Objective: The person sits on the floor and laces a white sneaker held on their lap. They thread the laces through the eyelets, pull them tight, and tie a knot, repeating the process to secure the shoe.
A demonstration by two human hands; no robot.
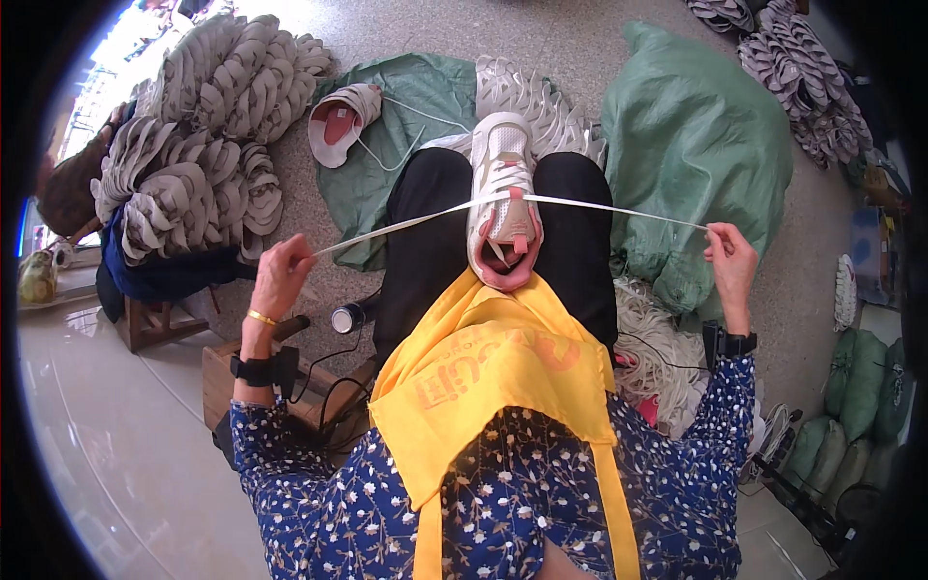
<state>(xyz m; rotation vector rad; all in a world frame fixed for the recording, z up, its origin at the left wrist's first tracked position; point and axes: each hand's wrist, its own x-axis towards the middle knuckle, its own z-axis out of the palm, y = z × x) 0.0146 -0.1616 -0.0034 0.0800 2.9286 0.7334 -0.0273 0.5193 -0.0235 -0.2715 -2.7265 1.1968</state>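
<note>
A white and beige sneaker (503, 213) with pink trim rests between my knees, its toe pointing away from me and its opening toward me. White shoelace (406, 224) is threaded through its eyelets, and the two ends stretch out to either side. My left hand (282, 275) pinches one end, out to the left. Far to the right, my right hand (731, 261) pinches the other end. Both ends look taut and nearly straight. Yellow apron cloth (483, 358) covers my lap just below the shoe's heel.
Stacked shoe uppers (184, 184) fill the left side. One loose upper (340, 124) with trailing lace lies on green sheeting (387, 87). A big green sack (696, 145) stands at right, above a heap of white laces (657, 358). A dark can (350, 317) stands near my left knee.
</note>
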